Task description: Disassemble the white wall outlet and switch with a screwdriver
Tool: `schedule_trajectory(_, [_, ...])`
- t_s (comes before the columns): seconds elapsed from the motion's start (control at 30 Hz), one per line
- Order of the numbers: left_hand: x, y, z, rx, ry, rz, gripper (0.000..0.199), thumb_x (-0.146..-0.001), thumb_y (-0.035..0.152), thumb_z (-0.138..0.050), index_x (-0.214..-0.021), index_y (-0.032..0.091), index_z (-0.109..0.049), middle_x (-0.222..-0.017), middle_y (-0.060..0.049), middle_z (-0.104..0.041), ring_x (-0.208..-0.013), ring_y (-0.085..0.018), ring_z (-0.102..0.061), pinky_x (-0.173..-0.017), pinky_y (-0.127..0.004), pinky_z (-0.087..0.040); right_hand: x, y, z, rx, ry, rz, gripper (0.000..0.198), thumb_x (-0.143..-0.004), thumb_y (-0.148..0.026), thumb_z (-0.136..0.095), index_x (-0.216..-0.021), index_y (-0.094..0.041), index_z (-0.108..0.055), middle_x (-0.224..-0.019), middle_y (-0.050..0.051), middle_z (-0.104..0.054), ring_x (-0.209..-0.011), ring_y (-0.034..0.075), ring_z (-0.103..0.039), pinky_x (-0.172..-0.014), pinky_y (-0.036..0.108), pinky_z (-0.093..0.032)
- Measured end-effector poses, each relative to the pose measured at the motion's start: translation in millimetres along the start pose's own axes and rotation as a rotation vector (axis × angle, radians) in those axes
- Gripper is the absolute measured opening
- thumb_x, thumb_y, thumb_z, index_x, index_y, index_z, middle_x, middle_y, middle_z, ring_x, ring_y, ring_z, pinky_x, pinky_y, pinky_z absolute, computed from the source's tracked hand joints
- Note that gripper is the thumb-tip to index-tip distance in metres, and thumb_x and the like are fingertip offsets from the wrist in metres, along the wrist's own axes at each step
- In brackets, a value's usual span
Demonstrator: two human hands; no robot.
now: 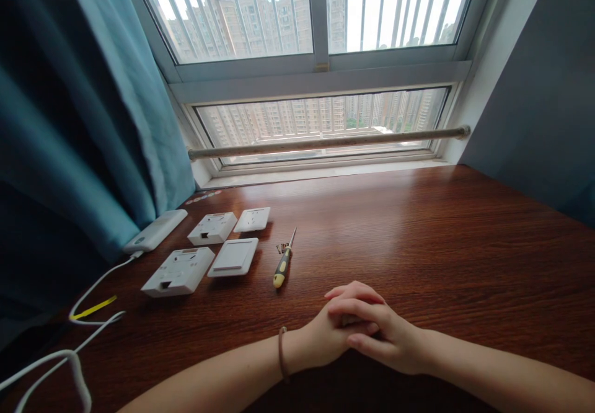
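Note:
Near the table's front edge, my left hand [325,335] and my right hand [395,335] are clasped together, fingers closed over each other. No object shows in either hand. A brown band circles my left wrist. The nearest thing is a screwdriver [281,269] with a yellow and black handle, its shaft pointing away from me. Beside its shaft lie several small screws [282,248]. Left of it are a white switch panel [233,257] and a white socket panel [252,219], each next to a white mounting box: the near box [186,271] and the far box [216,226].
A white power bank [157,230] with a white cable [93,279] lies at the left by a blue curtain [139,121]. A yellow strip [95,307] rests near the cable. Behind the wooden table [418,239] are a window and a horizontal rail [325,144].

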State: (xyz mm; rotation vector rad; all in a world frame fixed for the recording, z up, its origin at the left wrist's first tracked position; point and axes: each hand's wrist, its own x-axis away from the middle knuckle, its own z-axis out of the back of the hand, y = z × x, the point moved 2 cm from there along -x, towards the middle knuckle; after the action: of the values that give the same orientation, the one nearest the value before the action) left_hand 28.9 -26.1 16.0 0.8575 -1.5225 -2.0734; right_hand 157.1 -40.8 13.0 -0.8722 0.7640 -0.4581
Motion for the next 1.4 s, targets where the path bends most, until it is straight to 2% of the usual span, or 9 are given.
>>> schedule_trajectory(1.4, [-0.7, -1.1, -0.6, 0.032, 0.005, -0.026, 0.028, -0.082, 0.021, -0.058, -0.109, 0.018, -0.056, -0.105, -0.006, -0.053, -0.104, -0.019, -0.049, -0.095, -0.036, -0.040, 0.1, -1.1, 0.8, 0.007, -0.009, -0.001, 0.041, -0.083, -0.020, -0.055, -0.124, -0.019, -0.049, -0.119, 0.013, -0.051, -0.121, 0.022, -0.041, -0.100, 0.041, -0.037])
